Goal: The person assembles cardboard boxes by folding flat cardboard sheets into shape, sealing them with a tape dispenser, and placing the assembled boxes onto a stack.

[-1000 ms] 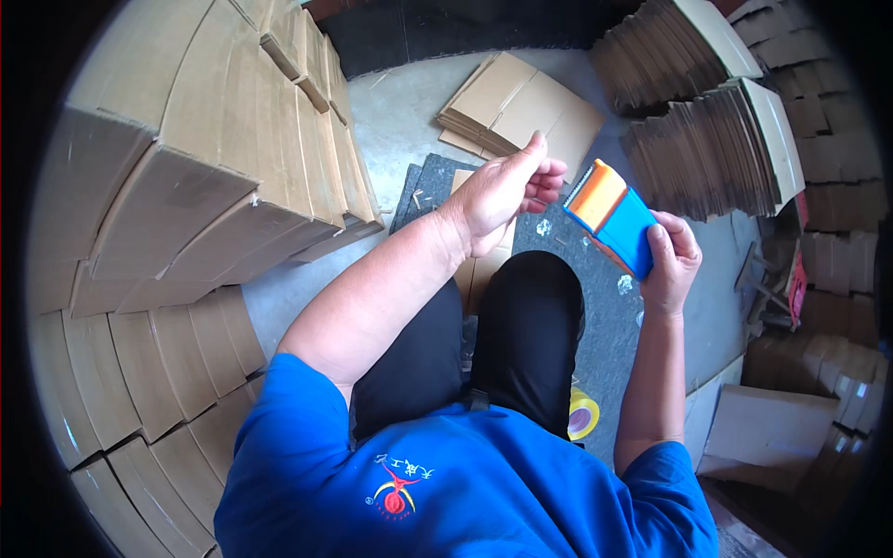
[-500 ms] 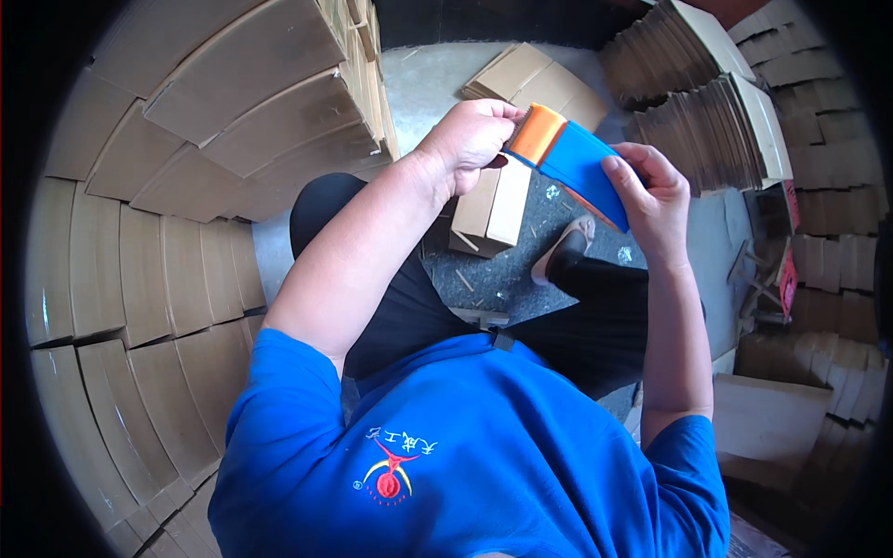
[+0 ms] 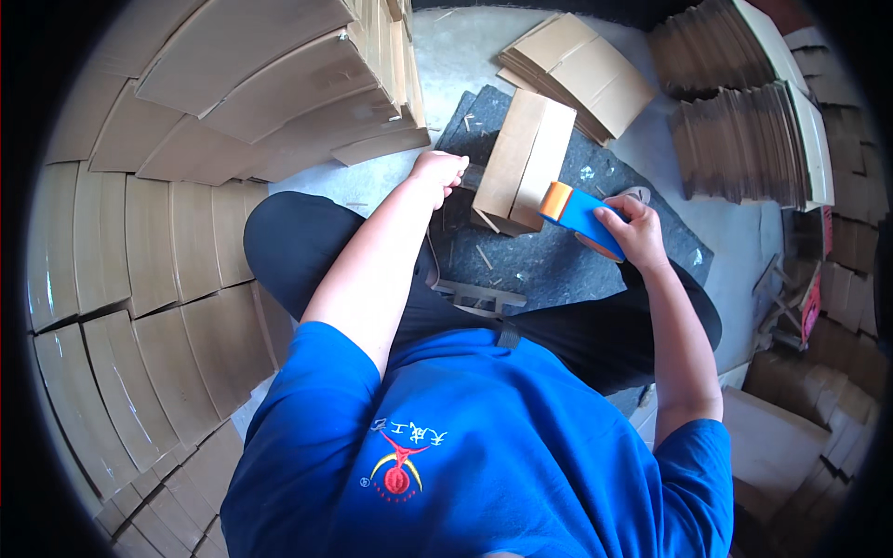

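My right hand is closed around a blue tape dispenser with an orange front end, held over the right edge of a carton. My left hand is pinched closed just left of that carton, with what looks like a faint strip of clear tape running from the fingers toward the box. The long brown carton lies on a dark mat between my feet, its top flaps meeting along a lengthwise seam. A small flap sticks out at its near end.
Flattened cartons lie on the floor beyond the box. Tall stacks of flat cardboard stand at the right. Piled cartons wall in the left side. Scraps litter the dark mat. A folding stool stands at the right.
My hands have moved apart: the left went down and left from the dispenser, and the right lowered the dispenser toward the carton. The view has shifted, showing more of the mat and carton.
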Demonstrator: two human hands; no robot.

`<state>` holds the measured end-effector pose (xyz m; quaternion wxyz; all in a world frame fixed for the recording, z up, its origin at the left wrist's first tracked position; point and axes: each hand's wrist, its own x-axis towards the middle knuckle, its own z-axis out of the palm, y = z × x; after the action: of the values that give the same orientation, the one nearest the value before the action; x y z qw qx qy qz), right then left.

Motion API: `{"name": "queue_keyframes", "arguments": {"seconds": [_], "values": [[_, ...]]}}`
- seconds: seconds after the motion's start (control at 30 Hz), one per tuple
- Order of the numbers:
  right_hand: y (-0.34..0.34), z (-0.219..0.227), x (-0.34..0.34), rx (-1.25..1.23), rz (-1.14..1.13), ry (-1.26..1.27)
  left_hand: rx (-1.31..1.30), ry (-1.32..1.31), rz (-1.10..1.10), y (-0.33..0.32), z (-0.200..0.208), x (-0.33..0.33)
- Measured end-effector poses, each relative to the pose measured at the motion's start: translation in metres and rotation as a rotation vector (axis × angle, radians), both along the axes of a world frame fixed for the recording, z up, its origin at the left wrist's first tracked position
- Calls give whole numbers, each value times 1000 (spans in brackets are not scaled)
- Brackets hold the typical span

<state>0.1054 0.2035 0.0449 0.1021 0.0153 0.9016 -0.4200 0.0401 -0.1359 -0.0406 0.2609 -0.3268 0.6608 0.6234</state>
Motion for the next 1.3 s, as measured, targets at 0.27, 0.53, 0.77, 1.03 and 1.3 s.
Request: {"name": "queue_keyframes", "arguments": {"seconds": [0.27, 0.53, 0.77, 1.03, 1.3], "values": [[19, -52, -8, -19, 35, -66, 76, 65, 82, 23, -51, 9], [29, -60, -2, -46, -5, -96, 46, -294, 297, 65, -54, 27], [27, -64, -4, -117, 8, -137, -807, 648, -118, 55, -58, 31], [17, -60, -11, -88, 47, -112, -974, 662, -850, 119, 10, 81], [13, -38, -7, -61, 10, -66, -1022, 637, -844, 123, 0, 78]]}}
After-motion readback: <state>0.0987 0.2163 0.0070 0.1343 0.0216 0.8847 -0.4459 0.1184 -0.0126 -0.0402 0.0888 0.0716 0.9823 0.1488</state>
